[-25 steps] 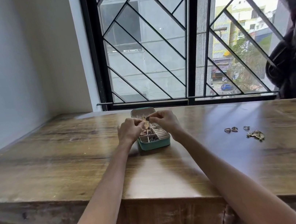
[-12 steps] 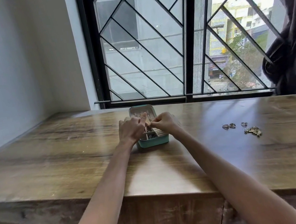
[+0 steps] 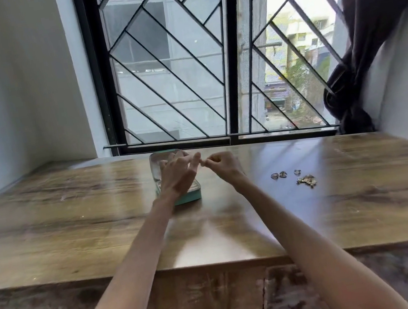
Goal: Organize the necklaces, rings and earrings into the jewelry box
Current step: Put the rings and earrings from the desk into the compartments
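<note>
The teal jewelry box (image 3: 189,199) lies on the table with its lid (image 3: 155,163) open toward the window. My left hand (image 3: 178,175) hovers over the box with fingers spread and hides most of the compartments. Just right of the box, my right hand (image 3: 222,166) has its fingers curled into a pinch that touches my left index fingertip. Blur hides whether anything is pinched. Three rings (image 3: 283,174) lie in a row to the right. A small heap of gold jewelry (image 3: 307,181) sits just in front of them.
The wooden table (image 3: 76,226) runs up to a barred window (image 3: 227,71) at the back and a white wall on the left. A dark curtain (image 3: 357,57) hangs knotted at the far right, above the table's back corner.
My right hand has pulled out of the box to its right side. My left hand has opened its fingers above the box. The view has tilted upward slightly.
</note>
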Demonstrator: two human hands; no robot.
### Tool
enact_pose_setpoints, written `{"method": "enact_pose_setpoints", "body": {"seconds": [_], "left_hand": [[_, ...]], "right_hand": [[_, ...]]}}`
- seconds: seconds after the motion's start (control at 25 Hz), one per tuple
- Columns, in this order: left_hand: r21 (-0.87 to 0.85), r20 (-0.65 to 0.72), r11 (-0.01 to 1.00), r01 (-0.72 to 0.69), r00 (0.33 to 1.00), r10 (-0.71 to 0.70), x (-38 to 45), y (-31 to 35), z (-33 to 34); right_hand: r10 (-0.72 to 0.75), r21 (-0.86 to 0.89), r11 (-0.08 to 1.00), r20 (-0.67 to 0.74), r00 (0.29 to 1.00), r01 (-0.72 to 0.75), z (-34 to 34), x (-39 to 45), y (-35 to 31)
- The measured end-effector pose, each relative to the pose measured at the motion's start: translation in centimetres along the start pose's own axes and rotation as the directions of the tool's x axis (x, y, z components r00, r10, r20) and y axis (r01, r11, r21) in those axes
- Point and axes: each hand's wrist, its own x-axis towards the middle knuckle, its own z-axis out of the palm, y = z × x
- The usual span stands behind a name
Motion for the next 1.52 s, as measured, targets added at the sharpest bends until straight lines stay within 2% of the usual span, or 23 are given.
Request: {"method": "enact_pose_setpoints", "body": {"seconds": [0.12, 0.4, 0.48, 0.6, 0.68, 0.8, 0.96, 1.16, 1.28, 1.36, 1.52], "left_hand": [[0.067, 0.090, 0.993, -0.095, 0.992, 0.089, 0.7, 4.3, 2.9], [-0.018, 0.303, 0.964, -0.264, 0.918, 0.257, 1.0, 13.1, 11.2], [-0.063, 0.350, 0.962, -0.265, 0.897, 0.270, 1.5, 14.4, 12.7], [-0.174, 0.419, 0.965, -0.198, 0.872, 0.254, 2.3, 15.5, 15.2], [-0.154, 0.452, 0.973, -0.171, 0.863, 0.224, 2.8, 15.9, 16.6], [-0.145, 0.440, 0.981, -0.132, 0.879, 0.183, 3.5, 16.6, 17.8], [-0.113, 0.404, 0.980, -0.165, 0.893, 0.197, 3.8, 17.5, 18.3], [-0.225, 0.283, 0.969, -0.100, 0.945, 0.163, 3.5, 17.2, 17.8], [-0.443, 0.174, 0.897, -0.010, 0.980, 0.097, 3.6, 16.5, 17.1], [-0.624, 0.143, 0.781, 0.024, 0.986, 0.085, 3.7, 15.7, 16.5], [-0.762, 0.271, 0.617, 0.193, 0.962, 0.034, 3.0, 14.1, 15.2]], "right_hand": [[0.024, -0.164, 0.986, -0.008, 1.000, -0.025, -5.2, -0.8, 3.0], [0.159, -0.363, 0.911, -0.132, 0.979, -0.197, -16.9, -1.9, 12.1], [0.188, -0.419, 0.882, -0.101, 0.977, -0.213, -18.4, -1.9, 14.4], [0.250, -0.410, 0.879, -0.037, 0.968, -0.243, -18.8, -1.8, 16.7], [0.269, -0.403, 0.881, -0.007, 0.963, -0.249, -18.6, -1.6, 17.1], [0.271, -0.395, 0.886, 0.016, 0.962, -0.243, -18.6, -1.6, 17.3], [0.271, -0.419, 0.875, 0.005, 0.963, -0.244, -18.6, -1.6, 17.6], [0.276, -0.403, 0.873, -0.059, 0.959, -0.276, -18.5, -1.9, 17.1], [0.277, -0.356, 0.886, -0.109, 0.955, -0.298, -18.6, -2.1, 17.1], [0.290, -0.349, 0.877, -0.164, 0.943, -0.330, -18.7, -2.3, 17.0], [0.335, -0.403, 0.824, -0.220, 0.916, -0.398, -18.6, -2.8, 16.9]]}}
